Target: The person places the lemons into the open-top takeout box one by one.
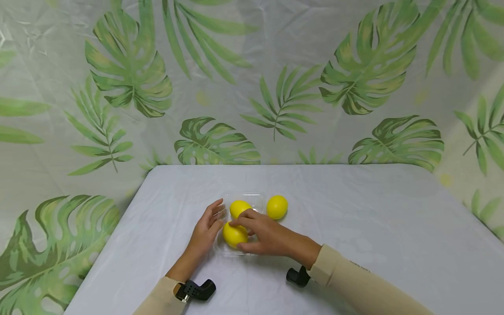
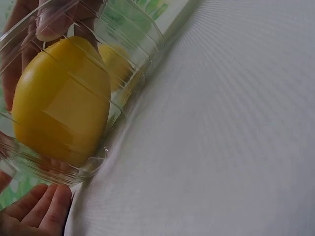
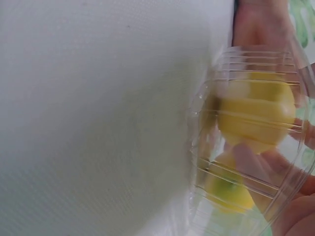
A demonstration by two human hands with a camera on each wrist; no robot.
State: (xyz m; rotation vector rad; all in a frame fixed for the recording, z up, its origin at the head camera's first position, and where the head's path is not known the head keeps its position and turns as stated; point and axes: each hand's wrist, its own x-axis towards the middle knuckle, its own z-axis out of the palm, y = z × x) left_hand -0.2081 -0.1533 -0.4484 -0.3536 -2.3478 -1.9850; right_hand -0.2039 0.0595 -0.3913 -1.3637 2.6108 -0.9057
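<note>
A clear plastic container (image 1: 257, 200) sits on the table with two lemons inside it. My right hand (image 1: 271, 236) reaches into it from the right and grips the nearer lemon (image 1: 234, 237), thumb on the near side and fingers over the top. Behind that one lies the second lemon (image 1: 238, 208), partly covered by the right hand. My left hand (image 1: 206, 228) stands along the container's left wall with its fingers extended. Through the ribbed wall, the left wrist view shows the gripped lemon (image 2: 64, 103) large and close; the right wrist view shows the same lemon (image 3: 256, 115).
A third lemon (image 1: 277, 207) rests on the white tablecloth (image 1: 374, 227) just right of the container. Behind the table's far edge hangs a leaf-patterned backdrop (image 1: 291, 52). Each wrist wears a black camera mount, such as the left mount (image 1: 198, 289).
</note>
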